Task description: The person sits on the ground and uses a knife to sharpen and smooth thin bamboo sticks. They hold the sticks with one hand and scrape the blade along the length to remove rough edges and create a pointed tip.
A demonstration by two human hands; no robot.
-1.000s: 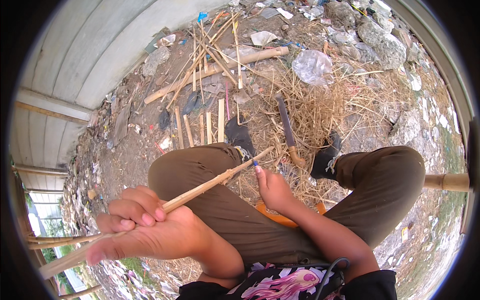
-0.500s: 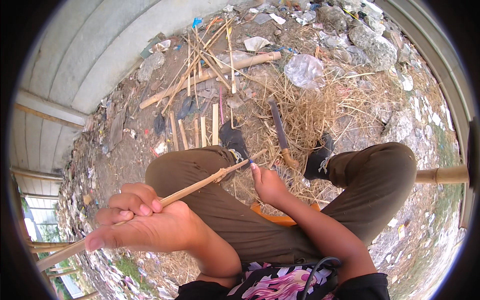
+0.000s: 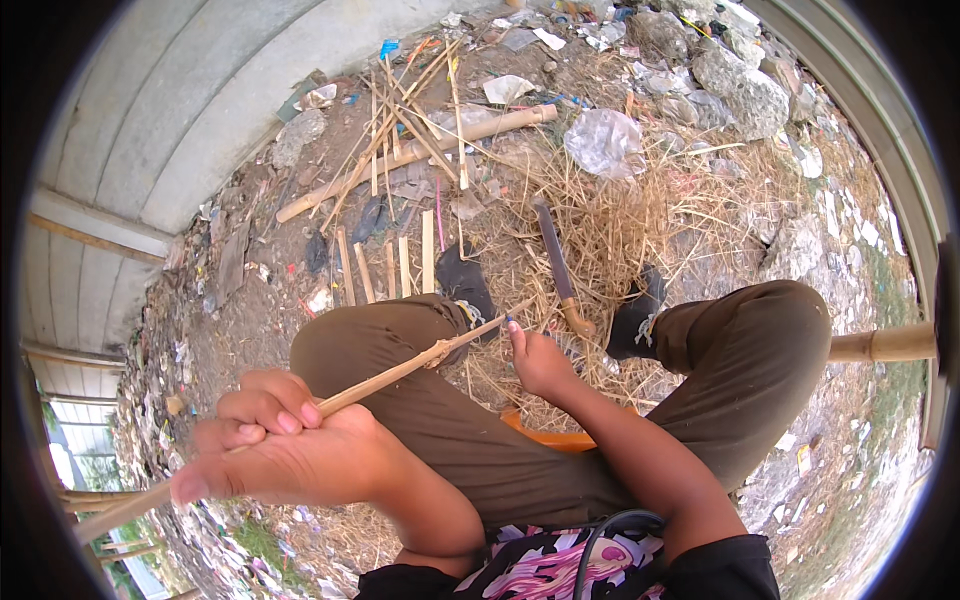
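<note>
My left hand point(image 3: 300, 440) is closed around a long bamboo strip point(image 3: 390, 378), which slants from the lower left up over my left thigh. A rough, raised knot shows partway along the strip. At its far end my right hand point(image 3: 545, 362) is closed, the thumb extended toward the strip. A bit of blue point(image 3: 509, 318) shows at that thumb tip; most of what the fingers hold is hidden. Between my feet a machete point(image 3: 553, 240) with a dark blade and a wooden handle lies on dry straw.
Split bamboo pieces point(image 3: 427, 250) lie beyond my left knee. Farther out, thin strips cross over a thick bamboo pole point(image 3: 490, 126). Under me is an orange seat point(image 3: 560, 438). A concrete wall point(image 3: 190, 110) stands left; rubble point(image 3: 740, 88) and litter cover the far right.
My right hand has shifted slightly to the right along the strip's far end. My left hand keeps its hold, almost unmoved.
</note>
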